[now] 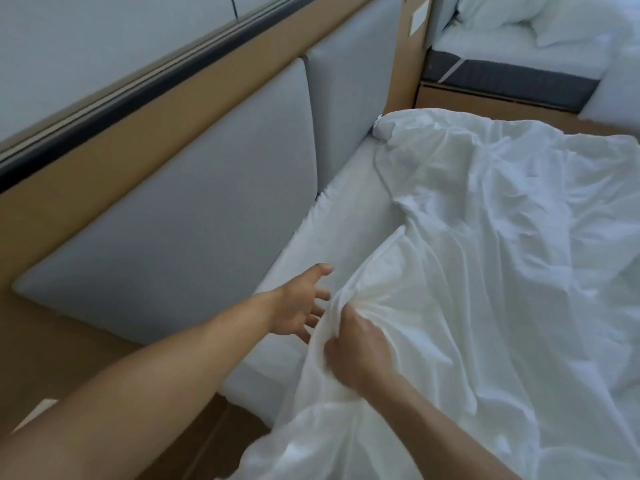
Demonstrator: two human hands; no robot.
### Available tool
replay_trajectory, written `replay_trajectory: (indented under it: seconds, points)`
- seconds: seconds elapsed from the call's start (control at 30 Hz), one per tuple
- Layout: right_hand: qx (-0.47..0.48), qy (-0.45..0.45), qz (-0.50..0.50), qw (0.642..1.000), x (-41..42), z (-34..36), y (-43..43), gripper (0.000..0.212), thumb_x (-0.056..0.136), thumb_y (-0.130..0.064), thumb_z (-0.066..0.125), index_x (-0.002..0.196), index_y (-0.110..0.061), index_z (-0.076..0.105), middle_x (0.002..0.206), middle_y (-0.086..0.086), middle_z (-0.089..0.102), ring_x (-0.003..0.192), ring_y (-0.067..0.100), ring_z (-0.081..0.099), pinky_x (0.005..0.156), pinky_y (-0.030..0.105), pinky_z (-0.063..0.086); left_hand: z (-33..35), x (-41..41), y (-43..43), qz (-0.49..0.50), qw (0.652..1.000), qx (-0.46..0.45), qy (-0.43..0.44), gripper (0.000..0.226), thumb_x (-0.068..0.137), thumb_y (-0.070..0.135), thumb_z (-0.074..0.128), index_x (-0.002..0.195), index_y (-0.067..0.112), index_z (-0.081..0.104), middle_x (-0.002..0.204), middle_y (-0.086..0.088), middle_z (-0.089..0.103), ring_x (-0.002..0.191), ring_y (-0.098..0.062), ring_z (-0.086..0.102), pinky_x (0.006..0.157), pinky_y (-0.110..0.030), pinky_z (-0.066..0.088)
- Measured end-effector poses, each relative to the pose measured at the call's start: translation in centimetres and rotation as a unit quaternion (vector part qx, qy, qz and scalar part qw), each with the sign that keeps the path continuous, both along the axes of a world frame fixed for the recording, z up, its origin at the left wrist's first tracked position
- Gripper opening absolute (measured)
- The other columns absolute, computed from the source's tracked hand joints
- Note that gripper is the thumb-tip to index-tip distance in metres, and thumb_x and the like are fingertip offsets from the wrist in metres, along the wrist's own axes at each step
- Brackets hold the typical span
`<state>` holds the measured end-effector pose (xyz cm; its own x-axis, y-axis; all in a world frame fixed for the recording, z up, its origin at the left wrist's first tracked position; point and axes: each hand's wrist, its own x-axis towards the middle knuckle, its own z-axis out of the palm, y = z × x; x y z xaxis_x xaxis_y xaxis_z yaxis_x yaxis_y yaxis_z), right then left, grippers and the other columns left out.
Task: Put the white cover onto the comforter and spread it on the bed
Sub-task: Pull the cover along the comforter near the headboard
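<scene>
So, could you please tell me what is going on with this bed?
A person is making the bed. Their right hand grips a bunched fold of the white cover near its edge. The left hand, fingers spread, reaches toward the same bunch and holds nothing. The cover lies rumpled across the mattress, not yet smoothed out, and a strip of sheet shows bare along the grey padded headboard. A second bed stands beyond.

The cover [502, 254] lies on the bed [346, 209], right of the headboard [173, 220]. The right hand [356, 351] holds its near corner, with the left hand [298, 306] just beside. Another bed [519, 46] sits behind, maybe with a pillow [571, 26] on it.
</scene>
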<state>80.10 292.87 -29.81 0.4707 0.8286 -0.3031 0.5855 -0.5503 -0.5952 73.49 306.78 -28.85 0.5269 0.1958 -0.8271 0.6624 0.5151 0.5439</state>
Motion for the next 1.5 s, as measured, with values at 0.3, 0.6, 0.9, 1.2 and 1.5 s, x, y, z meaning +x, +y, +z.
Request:
replay_trajectory:
  seconds: [0.3, 0.6, 0.9, 1.2, 1.5]
  points:
    - [-0.023, 0.047, 0.145, 0.988, 1.8, -5.4, -2.4, 0.071, 0.097, -0.034, 0.051, 0.156, -0.018, 0.015, 0.127, 0.007, 0.062, 0.109, 0.03, 0.062, 0.088, 0.033, 0.045, -6.1, 4.1, -1.8, -0.054, 0.986, 0.135, 0.086, 0.042, 0.088, 0.045, 0.06, 0.115, 0.014, 0.07, 0.108, -0.006, 0.074, 0.101, -0.027, 0.068, 0.101, -0.044, 0.05]
    - [-0.063, 0.069, -0.039, 0.995, 8.0, -7.5, 0.5, 0.048, 0.09, -0.025, 0.056, 0.137, -0.022, 0.055, 0.096, -0.006, 0.071, 0.104, 0.017, 0.064, 0.087, 0.027, 0.046, -12.1, 6.2, 1.5, -0.114, 0.979, 0.163, 0.04, 0.04, 0.09, 0.038, 0.067, 0.12, 0.011, 0.066, 0.108, -0.009, 0.073, 0.095, -0.026, 0.07, 0.088, -0.037, 0.057]
    - [-0.031, 0.108, -0.317, 0.942, 13.3, -7.2, 8.8, 0.076, 0.082, -0.065, 0.056, 0.131, -0.008, 0.053, 0.126, 0.014, 0.06, 0.114, 0.036, 0.058, 0.099, 0.043, 0.046, -8.6, -2.8, 5.0, -0.007, 0.975, 0.147, -0.167, 0.038, 0.088, 0.027, 0.063, 0.125, 0.019, 0.06, 0.117, -0.002, 0.072, 0.107, -0.023, 0.069, 0.091, -0.037, 0.056]
    - [-0.118, 0.163, -0.202, 0.959, 9.4, -9.6, 10.5, 0.074, 0.094, -0.043, 0.06, 0.151, -0.005, 0.033, 0.148, 0.016, 0.046, 0.132, 0.033, 0.047, 0.096, 0.034, 0.04, -18.2, -8.2, 11.7, -0.003, 0.975, 0.219, 0.024, 0.067, 0.063, 0.055, 0.06, 0.123, 0.025, 0.06, 0.121, -0.001, 0.067, 0.111, -0.026, 0.064, 0.102, -0.047, 0.049]
    - [-0.12, 0.112, -0.037, 0.986, 6.1, -10.1, 10.4, 0.095, 0.072, -0.076, 0.064, 0.149, -0.027, 0.038, 0.145, -0.003, 0.048, 0.133, 0.022, 0.047, 0.109, 0.044, 0.039, -9.3, -5.0, 11.0, 0.237, 0.942, 0.211, -0.11, 0.017, 0.092, 0.004, 0.061, 0.103, 0.015, 0.068, 0.1, -0.006, 0.074, 0.095, -0.025, 0.07, 0.09, -0.039, 0.055]
